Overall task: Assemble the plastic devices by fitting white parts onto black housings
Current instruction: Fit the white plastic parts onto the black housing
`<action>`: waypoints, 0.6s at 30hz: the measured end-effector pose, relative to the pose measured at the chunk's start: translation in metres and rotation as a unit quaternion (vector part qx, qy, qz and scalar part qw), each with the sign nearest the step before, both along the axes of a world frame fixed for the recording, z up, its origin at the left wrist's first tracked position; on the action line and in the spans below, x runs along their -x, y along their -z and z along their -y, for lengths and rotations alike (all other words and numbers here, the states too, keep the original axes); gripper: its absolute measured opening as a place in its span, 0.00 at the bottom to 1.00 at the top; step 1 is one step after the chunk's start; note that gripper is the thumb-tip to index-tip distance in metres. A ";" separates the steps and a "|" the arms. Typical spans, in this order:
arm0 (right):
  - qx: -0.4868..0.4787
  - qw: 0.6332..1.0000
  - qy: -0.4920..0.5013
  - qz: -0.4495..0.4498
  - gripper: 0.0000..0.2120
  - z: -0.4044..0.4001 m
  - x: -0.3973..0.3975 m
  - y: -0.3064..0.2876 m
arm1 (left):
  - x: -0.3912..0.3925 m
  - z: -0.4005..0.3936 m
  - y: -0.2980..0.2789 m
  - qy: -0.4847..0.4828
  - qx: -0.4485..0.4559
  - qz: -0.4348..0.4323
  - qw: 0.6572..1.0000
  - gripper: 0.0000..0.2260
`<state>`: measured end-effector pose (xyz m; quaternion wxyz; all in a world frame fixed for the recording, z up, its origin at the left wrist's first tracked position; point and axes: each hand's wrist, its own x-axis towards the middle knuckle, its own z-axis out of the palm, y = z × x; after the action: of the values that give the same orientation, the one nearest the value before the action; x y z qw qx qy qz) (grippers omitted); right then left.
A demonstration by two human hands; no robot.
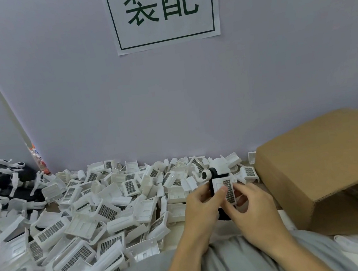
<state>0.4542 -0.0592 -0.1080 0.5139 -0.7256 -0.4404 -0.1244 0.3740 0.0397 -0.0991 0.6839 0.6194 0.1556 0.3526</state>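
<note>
Both forearms reach up from the bottom edge and meet just left of the cardboard box [328, 168]. The left hand [202, 205] is curled round the black housing [212, 189], its thumb lying across the face of the white part [225, 189]. The right hand [255, 211] cups the same assembly from the box side and from below, its fingers bent round the white part's edge. Both hands are closed on the piece and hold it upright above the person's lap.

The white part is a flat rectangular plastic cover with a dark gridded panel set into it. The black housing shows as a matte dark edge behind it, topped by a round black collar beside a curved white hook [198, 177].

Left of the box, the counter [53, 206] carries a deep heap of loose white parts [83, 227], glossy moulded shells with the same gridded inserts, lying at all angles. Farther left of the box lies a pile of black pieces with white clips [8, 178]. The box is plain brown corrugated card, tilted, with its fluted edge showing. On the pale wall above and left of the box hangs a paper sign [162, 10] with green characters inside a green frame.
</note>
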 end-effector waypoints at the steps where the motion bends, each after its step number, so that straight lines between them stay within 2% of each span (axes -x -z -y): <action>1: -0.007 1.000 0.004 0.002 0.05 0.000 0.001 -0.001 | 0.000 0.001 -0.001 0.007 -0.003 0.001 1.000 0.07; 4: -0.007 1.000 -0.006 0.003 0.07 0.000 0.003 -0.003 | 0.001 0.001 -0.002 0.013 0.012 0.010 1.000 0.06; 8: 0.008 0.998 -0.060 -0.031 0.12 0.001 0.003 -0.001 | -0.001 -0.003 0.000 -0.039 0.050 0.013 0.998 0.08; 10: -0.002 0.996 -0.069 -0.063 0.10 0.000 0.002 -0.001 | -0.001 -0.004 -0.001 -0.048 0.045 0.013 0.998 0.08; 12: -0.018 0.988 -0.079 -0.128 0.06 0.000 0.000 -0.001 | -0.001 -0.002 -0.002 -0.023 0.033 0.011 0.999 0.07; 16: -0.065 0.940 -0.142 -0.304 0.10 0.002 -0.002 -0.005 | -0.001 0.002 -0.002 0.031 -0.009 -0.005 0.999 0.09; 18: -0.079 0.926 -0.154 -0.335 0.11 0.002 -0.003 -0.006 | -0.001 0.004 -0.002 0.044 -0.023 -0.013 0.999 0.08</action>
<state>0.4568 -0.0611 -0.1021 0.7002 -0.6051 -0.3377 0.1719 0.3745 0.0354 -0.0966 0.6826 0.6456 0.1289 0.3174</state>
